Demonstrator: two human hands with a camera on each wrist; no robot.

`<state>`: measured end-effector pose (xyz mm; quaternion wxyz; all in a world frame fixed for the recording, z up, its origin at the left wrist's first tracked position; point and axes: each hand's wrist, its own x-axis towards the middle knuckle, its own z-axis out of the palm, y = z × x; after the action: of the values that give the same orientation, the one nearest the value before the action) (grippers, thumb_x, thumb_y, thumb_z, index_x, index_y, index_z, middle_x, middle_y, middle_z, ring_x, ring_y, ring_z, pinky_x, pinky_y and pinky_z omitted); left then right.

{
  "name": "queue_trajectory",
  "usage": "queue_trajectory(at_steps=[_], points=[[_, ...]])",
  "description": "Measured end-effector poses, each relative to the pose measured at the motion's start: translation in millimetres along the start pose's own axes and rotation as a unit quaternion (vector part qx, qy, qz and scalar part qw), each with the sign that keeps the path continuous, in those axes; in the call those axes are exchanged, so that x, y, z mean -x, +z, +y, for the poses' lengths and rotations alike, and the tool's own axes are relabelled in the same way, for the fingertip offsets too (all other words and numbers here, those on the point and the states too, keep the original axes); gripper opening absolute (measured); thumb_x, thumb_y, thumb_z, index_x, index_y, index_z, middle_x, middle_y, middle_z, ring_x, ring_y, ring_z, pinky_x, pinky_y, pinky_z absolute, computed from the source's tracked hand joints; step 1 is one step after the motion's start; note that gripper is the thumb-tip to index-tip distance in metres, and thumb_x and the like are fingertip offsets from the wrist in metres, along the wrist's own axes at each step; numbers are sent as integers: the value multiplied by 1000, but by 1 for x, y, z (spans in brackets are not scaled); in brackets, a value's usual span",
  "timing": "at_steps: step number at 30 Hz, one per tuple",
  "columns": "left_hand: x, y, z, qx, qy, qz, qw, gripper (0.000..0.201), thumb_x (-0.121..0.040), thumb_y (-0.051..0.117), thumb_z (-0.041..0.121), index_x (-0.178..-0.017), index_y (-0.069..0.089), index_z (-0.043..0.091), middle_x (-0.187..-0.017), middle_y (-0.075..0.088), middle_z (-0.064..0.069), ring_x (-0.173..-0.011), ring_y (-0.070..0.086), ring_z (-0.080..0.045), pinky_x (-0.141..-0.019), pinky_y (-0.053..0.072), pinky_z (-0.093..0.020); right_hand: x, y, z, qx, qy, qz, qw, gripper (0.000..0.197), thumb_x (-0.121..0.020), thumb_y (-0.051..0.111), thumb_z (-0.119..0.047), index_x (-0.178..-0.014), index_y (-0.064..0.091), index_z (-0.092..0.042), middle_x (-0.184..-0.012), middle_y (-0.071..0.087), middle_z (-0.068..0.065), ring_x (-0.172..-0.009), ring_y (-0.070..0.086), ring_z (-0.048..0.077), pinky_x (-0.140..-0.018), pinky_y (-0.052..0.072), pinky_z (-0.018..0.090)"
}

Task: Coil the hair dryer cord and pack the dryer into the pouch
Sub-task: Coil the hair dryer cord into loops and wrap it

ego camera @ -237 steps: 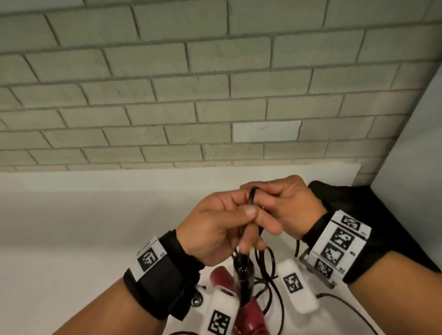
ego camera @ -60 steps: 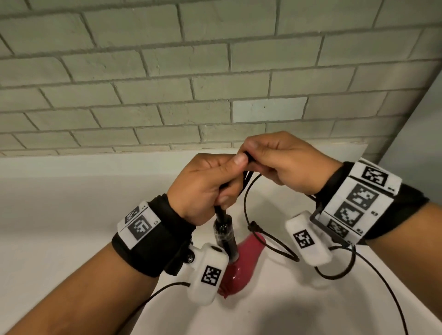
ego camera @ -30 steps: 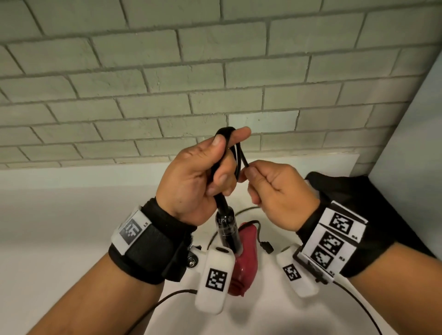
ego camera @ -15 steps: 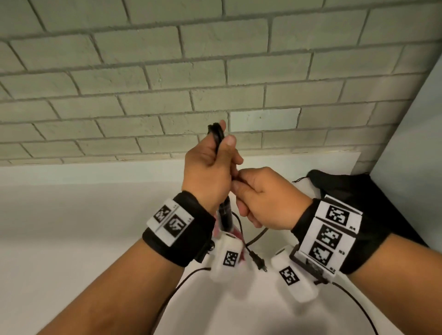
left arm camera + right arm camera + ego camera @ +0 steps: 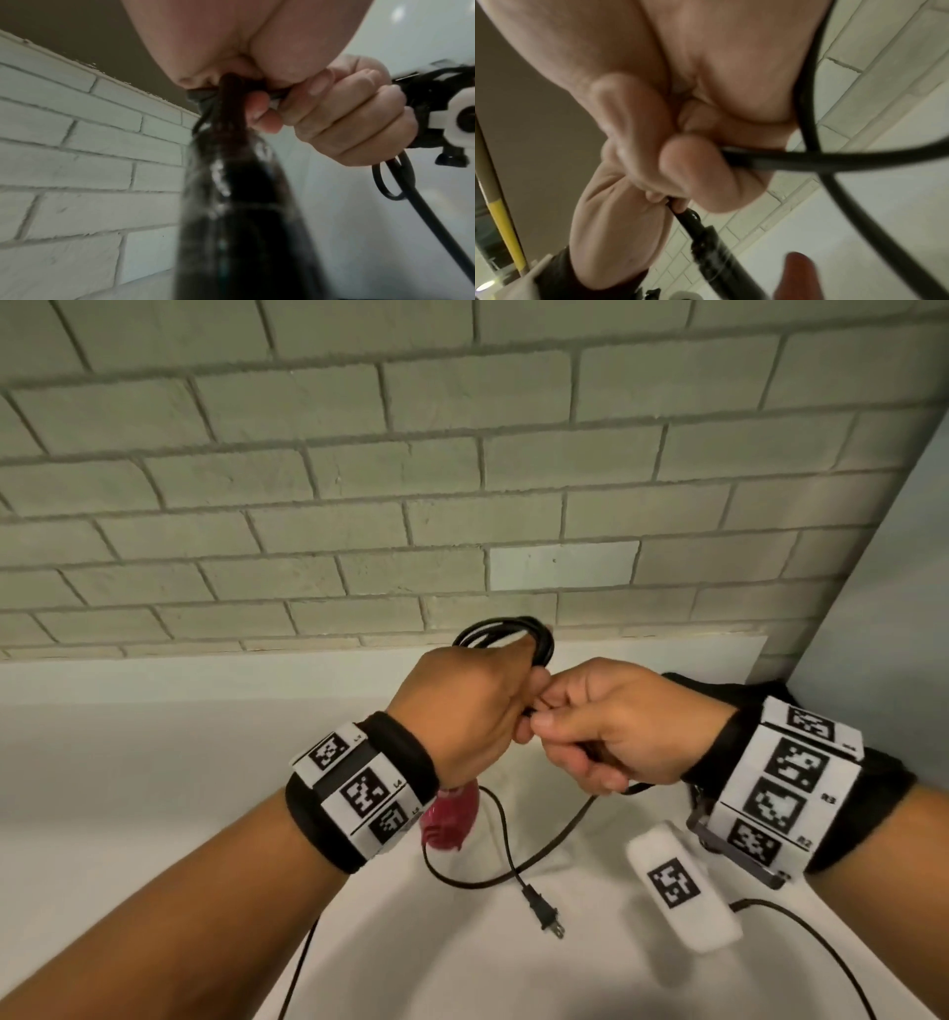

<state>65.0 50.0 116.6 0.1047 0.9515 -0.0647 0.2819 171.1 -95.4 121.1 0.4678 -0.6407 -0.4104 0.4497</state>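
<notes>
1. The brick wall (image 5: 359,480) closes the far edge of the white desk (image 5: 128,788); a pale panel (image 5: 893,608) shuts off the desk's right side, so the open room lies to the left of the hands and toward the viewer.
2. The black pouch (image 5: 683,685) lies in the far right corner of the desk, mostly hidden behind the right wrist.
3. The red hair dryer (image 5: 452,819) hangs below the left hand, above the desk; only part of its body shows under the wristband. A second ago it was nearer the middle of the view with its black handle plain to see.
4. The left hand (image 5: 472,711) is closed round the gathered loops of the cord (image 5: 503,634), which stick up above its knuckles toward the wall. Half a second ago the bundle stood upright and higher; now it leans over the hand.
5. The right hand (image 5: 611,726) touches the left hand and pinches a strand of cord between thumb and curled fingers; the loose run drops from it in a slack curve.
6. The plug (image 5: 544,911) hangs at the end of that run, below and between the hands, well apart from the pouch, lower than half a second ago.
</notes>
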Motion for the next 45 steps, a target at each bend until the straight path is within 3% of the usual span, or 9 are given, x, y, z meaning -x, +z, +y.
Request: queue_trajectory(at_steps=[6, 10, 16, 22, 26, 29, 34, 39, 45], points=[[13, 7, -1, 5, 25, -109, 994, 33, -96, 32, 43, -102, 53, 18, -74, 60, 2, -59, 55, -22, -56, 47, -38, 5, -9, -5, 328, 8, 69, 942, 37, -101, 45, -29, -66, 55, -21, -55, 49, -5, -52, 45, 13, -59, 43, 32], [13, 9, 0, 40, 7, -98, 994, 35, -96, 35, 44, -94, 56, 17, -72, 57, 6, -58, 51, -17, -54, 45, -35, 6, -9, -7, 349, -27, 98, 932, 42, -93, 56, -37, -56, 50, -20, -50, 42, -9, -50, 39, 11, -57, 36, 32], [18, 0, -6, 147, -77, -95, 982, 37, -95, 47, 42, -71, 43, 14, -56, 37, 7, -49, 40, -18, -50, 42, -39, 15, -22, -12, 442, -140, 155, 872, 16, -87, 67, -36, -79, 76, -25, -67, 70, -7, -64, 63, 9, -63, 50, 31], [13, -1, 5, 456, -169, -124, 865, 35, -92, 56, 27, -86, 65, -7, -53, 31, -1, -48, 26, -15, -46, 26, -25, -3, -26, -2, 270, -131, 146, 943, 51, -89, 53, -42, -46, 37, -21, -44, 30, -8, -43, 27, 11, -50, 26, 30], [7, -1, 8, 544, -195, -107, 809, 32, -92, 48, 22, -75, 61, -1, -46, 32, 3, -41, 26, -8, -43, 25, -17, -19, -6, 3, 183, -168, 189, 950, 46, -94, 41, -51, -73, 61, -15, -49, 58, -14, -49, 51, 0, -57, 37, 18], [7, 0, 7, 604, -214, -104, 760, 33, -94, 44, 24, -74, 57, 1, -43, 33, 5, -36, 27, -7, -41, 27, -17, -26, 10, 3, 116, -147, 210, 960, 72, -90, 31, -70, -47, 61, -20, -46, 57, 7, -49, 56, 19, -58, 47, 36], [13, 0, 13, 708, -195, -108, 670, 37, -96, 41, 31, -77, 59, 5, -44, 53, -4, -46, 62, -22, -57, 51, -30, -25, 25, -13, 13, -115, 282, 952, 75, -95, 45, -53, -31, 47, -14, -33, 56, 11, -34, 53, 20, -63, 52, 34], [13, -7, 16, 686, -187, -96, 697, 29, -88, 62, 29, -69, 54, 8, -40, 45, 4, -34, 42, -11, -47, 37, -24, -28, 29, -18, -50, -154, 317, 934, 48, -85, 66, -14, -43, 43, -5, -33, 38, -3, -34, 35, 15, -41, 31, 23], [3, -12, 15, 704, -269, -47, 655, 30, -89, 51, 31, -69, 50, 8, -35, 27, 9, -29, 20, -8, -41, 23, -24, -33, 21, -14, -68, -171, 245, 952, 54, -87, 60, -43, -48, 58, -5, -43, 51, 1, -46, 50, 16, -56, 44, 26]])
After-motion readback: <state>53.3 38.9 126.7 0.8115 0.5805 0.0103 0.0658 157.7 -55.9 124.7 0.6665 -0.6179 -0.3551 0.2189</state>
